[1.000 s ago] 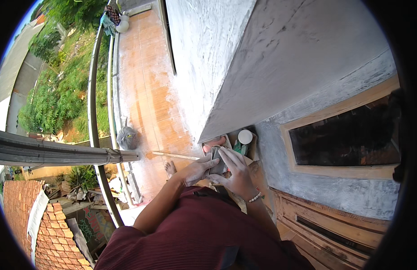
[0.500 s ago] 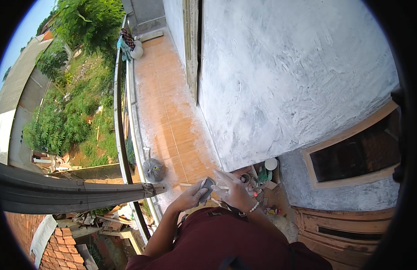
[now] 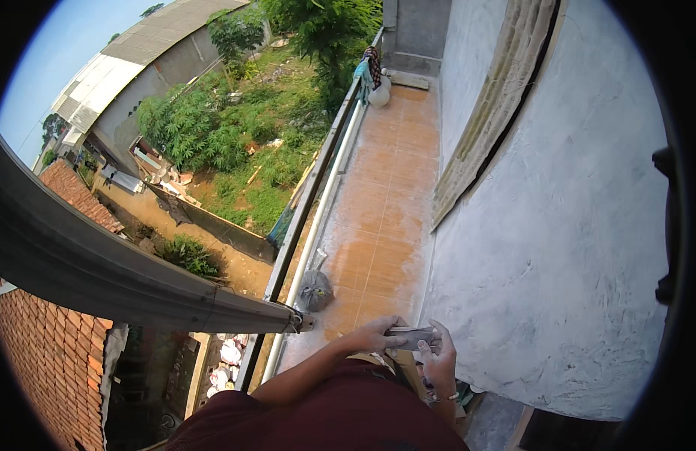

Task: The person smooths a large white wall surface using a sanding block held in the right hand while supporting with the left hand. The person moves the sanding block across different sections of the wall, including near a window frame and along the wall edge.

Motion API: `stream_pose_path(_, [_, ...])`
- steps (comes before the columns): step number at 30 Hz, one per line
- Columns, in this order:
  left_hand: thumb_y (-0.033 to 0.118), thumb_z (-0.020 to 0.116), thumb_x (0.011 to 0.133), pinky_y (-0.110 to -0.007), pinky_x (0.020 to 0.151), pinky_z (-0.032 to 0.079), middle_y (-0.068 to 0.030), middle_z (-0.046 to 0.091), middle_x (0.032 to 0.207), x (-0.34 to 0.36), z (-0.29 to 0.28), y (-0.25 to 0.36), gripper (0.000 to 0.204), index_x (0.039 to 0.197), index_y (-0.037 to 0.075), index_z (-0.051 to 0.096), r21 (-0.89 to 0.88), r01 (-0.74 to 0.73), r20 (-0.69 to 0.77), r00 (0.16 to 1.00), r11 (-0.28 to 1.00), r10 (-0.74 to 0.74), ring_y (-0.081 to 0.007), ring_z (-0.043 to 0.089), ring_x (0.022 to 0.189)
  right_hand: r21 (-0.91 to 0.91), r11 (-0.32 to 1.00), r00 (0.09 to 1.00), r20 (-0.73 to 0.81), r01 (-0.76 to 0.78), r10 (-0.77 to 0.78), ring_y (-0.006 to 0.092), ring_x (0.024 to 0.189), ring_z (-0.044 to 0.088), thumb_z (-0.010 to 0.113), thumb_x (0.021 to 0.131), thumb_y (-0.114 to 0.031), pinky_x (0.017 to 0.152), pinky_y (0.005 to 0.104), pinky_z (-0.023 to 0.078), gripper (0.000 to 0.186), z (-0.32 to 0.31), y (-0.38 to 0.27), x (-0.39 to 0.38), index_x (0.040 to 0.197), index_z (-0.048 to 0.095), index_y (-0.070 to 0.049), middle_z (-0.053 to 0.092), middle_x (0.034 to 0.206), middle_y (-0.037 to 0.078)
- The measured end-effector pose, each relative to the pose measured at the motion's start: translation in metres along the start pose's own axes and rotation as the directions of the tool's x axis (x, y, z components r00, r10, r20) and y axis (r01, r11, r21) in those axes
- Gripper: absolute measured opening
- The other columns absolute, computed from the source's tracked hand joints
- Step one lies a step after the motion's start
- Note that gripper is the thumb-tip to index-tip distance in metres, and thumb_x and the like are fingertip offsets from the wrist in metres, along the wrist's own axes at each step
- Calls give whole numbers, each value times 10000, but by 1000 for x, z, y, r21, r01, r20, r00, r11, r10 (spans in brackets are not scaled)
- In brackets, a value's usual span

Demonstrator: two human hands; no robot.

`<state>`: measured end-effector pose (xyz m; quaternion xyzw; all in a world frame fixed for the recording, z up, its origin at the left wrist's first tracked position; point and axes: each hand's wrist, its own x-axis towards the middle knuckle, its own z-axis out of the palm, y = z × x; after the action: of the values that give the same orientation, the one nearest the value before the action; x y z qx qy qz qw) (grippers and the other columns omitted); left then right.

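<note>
Block (image 3: 412, 337), small, flat and grey, is held up in both hands, to the right of the grey bag (image 3: 315, 292) and nearer the person than it. The left hand (image 3: 376, 335) pinches one end, thumb in front and the other fingers bent close together behind. The right hand (image 3: 441, 359) grips the other end between thumb and curled fingers (both hands look dusted with something pale). A beaded bracelet (image 3: 454, 396) circles the right wrist, and a maroon shirt (image 3: 333, 417) fills the lower edge, on the person's side of the bag.

Under the bag and running on beyond it lies an orange tiled floor (image 3: 374, 225), smudged whitish along its sides. Just left of the bag run a white pipe (image 3: 318, 228) and, outside that, a dark railing (image 3: 297, 228). Far beyond the bag, a white round container (image 3: 379, 96) stands beside the railing, near a turquoise cloth (image 3: 363, 71). Across the floor, right of the bag, rises a grey-white wall (image 3: 543, 278). A thick grey beam (image 3: 227, 310) ends close to the bag's near side.
</note>
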<state>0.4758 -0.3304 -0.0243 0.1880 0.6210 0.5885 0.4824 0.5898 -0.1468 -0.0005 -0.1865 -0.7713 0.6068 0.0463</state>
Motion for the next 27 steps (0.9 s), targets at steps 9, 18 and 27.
stream_pose_path(9, [116, 639, 951, -359, 715, 509, -86, 635, 942, 124, -66, 51, 224, 1151, 23, 601, 171, -77, -19, 996, 982, 82, -181, 603, 826, -375, 876, 952, 148, 304, -267, 304, 971, 637, 725, 828, -17, 836, 385, 527, 440, -24, -30, 131, 1228, 544, 11, 607, 1066, 165])
stream_pose_path(18, [150, 614, 985, -393, 826, 505, -117, 656, 1024, 217, -81, 143, 401, 1324, 57, 421, 224, -184, -69, 977, 957, 204, -226, 614, 973, -533, 779, 934, 61, 329, -353, 393, 1014, 585, 761, 836, -134, 890, 494, 473, 637, -45, -76, 212, 1412, 508, -34, 574, 1086, 181])
stream_pose_path(27, [130, 576, 1026, -319, 818, 504, -67, 659, 980, 268, -83, 172, 407, 1382, 76, 386, 195, -275, 343, 919, 942, 197, -161, 603, 942, -750, 648, 932, -128, 134, -340, 317, 837, 574, 758, 873, -304, 765, 435, 472, 692, -64, -88, 215, 1459, 509, -33, 569, 904, 132])
